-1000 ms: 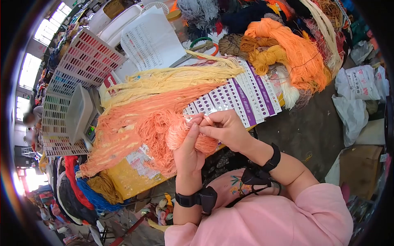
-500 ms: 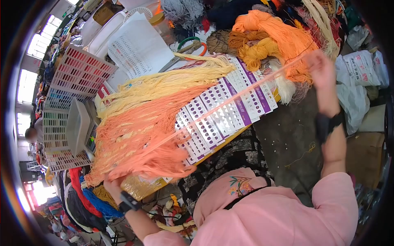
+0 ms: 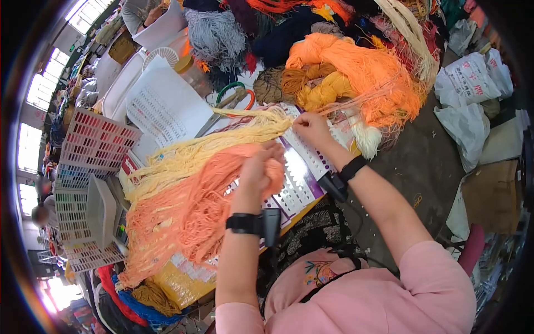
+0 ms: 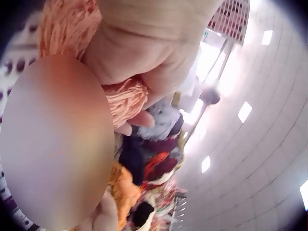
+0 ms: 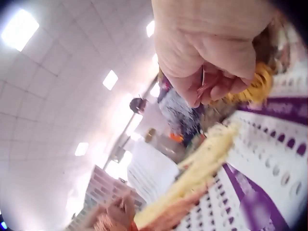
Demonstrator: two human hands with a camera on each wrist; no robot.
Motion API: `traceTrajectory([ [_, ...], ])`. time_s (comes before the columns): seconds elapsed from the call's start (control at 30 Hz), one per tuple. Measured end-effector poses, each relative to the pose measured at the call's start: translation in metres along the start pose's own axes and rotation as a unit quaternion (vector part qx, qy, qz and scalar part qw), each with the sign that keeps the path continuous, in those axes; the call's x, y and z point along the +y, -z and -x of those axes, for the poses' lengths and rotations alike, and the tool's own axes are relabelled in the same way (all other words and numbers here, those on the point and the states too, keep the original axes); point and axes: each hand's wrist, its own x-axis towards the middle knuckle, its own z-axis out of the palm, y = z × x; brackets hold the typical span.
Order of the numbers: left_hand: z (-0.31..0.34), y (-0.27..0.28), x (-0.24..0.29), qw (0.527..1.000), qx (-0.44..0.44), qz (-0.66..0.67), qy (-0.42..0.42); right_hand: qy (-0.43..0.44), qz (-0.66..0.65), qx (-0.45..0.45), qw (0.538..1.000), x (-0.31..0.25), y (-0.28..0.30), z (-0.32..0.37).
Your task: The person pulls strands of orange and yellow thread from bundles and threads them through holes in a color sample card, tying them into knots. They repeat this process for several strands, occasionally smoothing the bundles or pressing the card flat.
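Observation:
Salmon yarn (image 3: 206,222) lies in a loose heap on the table, and the left hand (image 3: 253,177) grips a bunch of it. In the left wrist view, the fingers of that hand (image 4: 149,53) curl round a salmon bundle (image 4: 127,101). Just to the right, the right hand (image 3: 316,132) pinches thin pink strands (image 3: 353,104) trailing over the orange skein. The right wrist view shows that hand (image 5: 211,53) with curled fingers holding a bit of pink strand (image 5: 208,89). Pale yellow yarn (image 3: 222,132) runs beside the salmon yarn.
Purple-and-white punched cards (image 3: 300,167) lie under the hands. Behind are scissors (image 3: 231,100), a printed sheet (image 3: 167,106) and a jar (image 3: 192,69). An orange skein (image 3: 384,72) sits at the back right, colour charts (image 3: 92,150) at the left, plastic bags (image 3: 467,83) at the right.
Half a second ago the arms were spread wide with pink strands stretched between the hands. Both hands have come back towards the middle; the left has lifted salmon yarn, and the strands now trail rightward.

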Motion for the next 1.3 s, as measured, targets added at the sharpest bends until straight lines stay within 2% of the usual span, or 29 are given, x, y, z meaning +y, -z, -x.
traceTrajectory([
  [0.03, -0.017, -0.002, -0.012, 0.999, -0.020, -0.031, 0.026, 0.035, 0.035, 0.038, 0.998, 0.001, -0.004, 0.004],
  [0.07, -0.020, -0.015, -0.018, 0.997, 0.039, -0.040, 0.044, 0.031, 0.022, 0.032, 0.999, -0.004, -0.007, 0.010],
  [0.13, -0.043, -0.015, -0.032, 0.986, 0.081, -0.143, 0.002, 0.075, 0.099, 0.028, 0.992, -0.007, -0.009, 0.016],
  [0.33, -0.029, -0.020, -0.024, 0.905, 0.147, -0.384, -0.107, 0.051, 0.070, 0.059, 0.995, -0.003, -0.003, 0.010],
  [0.37, -0.026, -0.017, -0.020, 0.920, 0.129, -0.359, -0.088, 0.054, 0.105, 0.012, 0.993, -0.003, 0.000, 0.012],
  [0.43, -0.023, -0.014, -0.011, 0.947, 0.094, -0.303, -0.052, 0.160, 0.154, -0.025, 0.975, -0.008, -0.003, 0.023],
  [0.47, -0.024, -0.014, -0.010, 0.955, 0.086, -0.277, -0.062, 0.214, 0.177, -0.042, 0.960, -0.016, -0.003, 0.029],
  [0.5, -0.026, -0.012, -0.011, 0.962, 0.077, -0.251, -0.070, 0.203, 0.220, -0.080, 0.951, -0.026, 0.000, 0.035],
  [0.6, -0.032, -0.012, -0.021, 0.972, 0.092, -0.188, -0.104, 0.218, 0.170, -0.070, 0.958, -0.019, -0.002, 0.035],
  [0.63, -0.034, -0.013, -0.025, 0.973, 0.103, -0.171, -0.119, 0.194, 0.160, -0.082, 0.964, -0.017, 0.000, 0.034],
  [0.73, -0.038, -0.015, -0.030, 0.957, 0.123, -0.217, -0.148, 0.155, 0.089, -0.074, 0.981, -0.013, -0.003, 0.033],
  [0.83, -0.028, -0.008, -0.032, 0.967, 0.144, -0.152, -0.146, 0.141, 0.117, -0.058, 0.981, -0.019, -0.003, 0.035],
  [0.87, -0.021, -0.001, -0.028, 0.991, 0.082, -0.027, -0.104, 0.142, 0.105, -0.052, 0.983, -0.018, -0.003, 0.034],
  [0.9, -0.012, 0.007, -0.020, 0.993, 0.019, 0.097, -0.057, 0.140, 0.092, -0.044, 0.985, -0.014, -0.005, 0.034],
  [0.97, 0.006, 0.011, -0.003, 0.949, -0.088, 0.302, 0.025, 0.161, 0.082, -0.037, 0.983, -0.016, -0.004, 0.033],
  [1.07, -0.002, 0.016, -0.001, 0.950, -0.189, 0.243, 0.052, 0.098, -0.008, -0.041, 0.994, -0.011, -0.006, 0.033],
  [1.1, -0.007, 0.008, -0.003, 0.974, -0.169, 0.137, 0.058, 0.106, -0.025, -0.033, 0.993, -0.009, -0.005, 0.031],
  [1.13, -0.011, -0.001, -0.006, 0.992, -0.111, -0.027, 0.049, 0.103, -0.046, -0.023, 0.993, -0.008, -0.005, 0.030],
  [1.17, -0.012, -0.013, -0.009, 0.980, -0.049, -0.190, 0.040, 0.098, -0.066, -0.013, 0.993, -0.008, -0.007, 0.031],
  [1.2, -0.013, -0.019, -0.012, 0.937, 0.014, -0.347, 0.030, 0.092, -0.087, -0.003, 0.992, -0.007, -0.007, 0.031],
  [1.23, -0.030, 0.005, -0.020, 0.918, -0.011, -0.395, -0.033, 0.100, -0.020, -0.031, 0.994, -0.005, -0.005, 0.031],
  [1.3, -0.003, 0.005, 0.007, 0.958, 0.034, -0.283, -0.019, 0.133, 0.083, -0.038, 0.987, -0.016, -0.004, 0.034],
])
